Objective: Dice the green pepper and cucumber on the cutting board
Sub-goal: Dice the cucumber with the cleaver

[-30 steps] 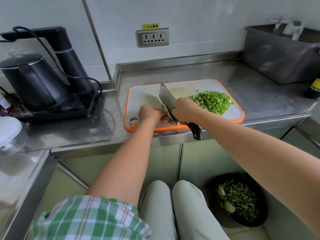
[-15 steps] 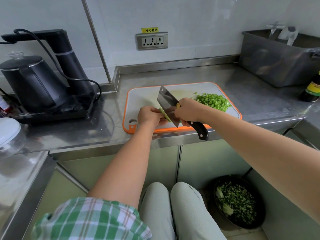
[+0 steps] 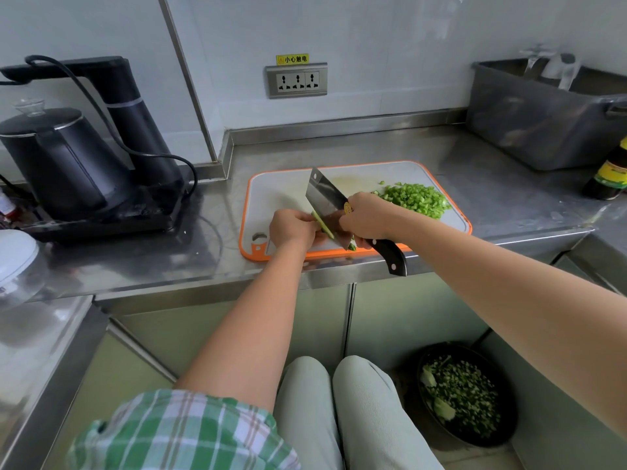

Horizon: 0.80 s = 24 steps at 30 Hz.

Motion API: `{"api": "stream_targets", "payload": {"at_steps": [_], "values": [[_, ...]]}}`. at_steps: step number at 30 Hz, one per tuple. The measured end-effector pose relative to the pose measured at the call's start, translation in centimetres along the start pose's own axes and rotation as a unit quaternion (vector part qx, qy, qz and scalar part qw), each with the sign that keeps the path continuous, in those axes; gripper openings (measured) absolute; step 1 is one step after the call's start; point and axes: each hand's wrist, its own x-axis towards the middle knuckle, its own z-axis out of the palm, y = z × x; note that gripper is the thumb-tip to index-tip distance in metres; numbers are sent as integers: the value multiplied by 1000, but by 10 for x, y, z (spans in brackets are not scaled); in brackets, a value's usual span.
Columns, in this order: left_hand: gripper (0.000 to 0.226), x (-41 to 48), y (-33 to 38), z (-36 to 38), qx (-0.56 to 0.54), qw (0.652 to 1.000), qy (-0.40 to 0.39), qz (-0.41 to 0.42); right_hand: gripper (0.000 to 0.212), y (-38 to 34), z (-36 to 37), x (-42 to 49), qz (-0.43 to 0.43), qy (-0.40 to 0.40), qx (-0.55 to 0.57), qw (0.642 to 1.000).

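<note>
Kitchen: stainless steel counter (image 3: 339, 149), cutting board (image 3: 281, 188), kettle (image 3: 61, 157), wall socket (image 3: 296, 80).

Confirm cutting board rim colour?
Orange rim around a white board, clearest in the head view.

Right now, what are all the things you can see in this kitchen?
counter: one, steel, along the wall
board: one, white with orange rim, on the counter
cleaver: one, steel with black handle, over the board
strip: one, green, at the cleaver's edge
dice: one pile, green, board's far right
kettle: one, black, counter's left
socket: one, grey, on the wall
tub: one, grey, counter's far right
bottle: one, dark with yellow label, right edge
bowl: one, dark, on the floor, holding green scraps
left hand: holds the strip
right hand: grips the cleaver
</note>
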Motion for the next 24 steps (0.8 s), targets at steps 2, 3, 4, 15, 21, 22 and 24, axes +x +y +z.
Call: {"api": "stream_targets", "payload": {"at_steps": [2,3,4,15,21,22,24], "values": [[4,-2,0,0,23,1000,11,15,10,0,0,0,-2,5,7,1000],[4,-3,0,0,31,999,13,19,11,-1,1,-1,-1,4,5,1000],[4,-3,0,0,32,999,14,20,13,-1,3,0,-1,2,-3,1000],[19,-8,-1,0,91,993,55,49,14,6,7,12,16,44,29,998],[33,-8,3,-5,103,987,90,78,13,1,0,8,2,35,87,996],[33,-10,3,-9,128,982,107,92,13,1,0,7,0,33,100,994],[34,-11,3,-14,170,971,129,105,13,1,3,8,-4,29,130,991]]}}
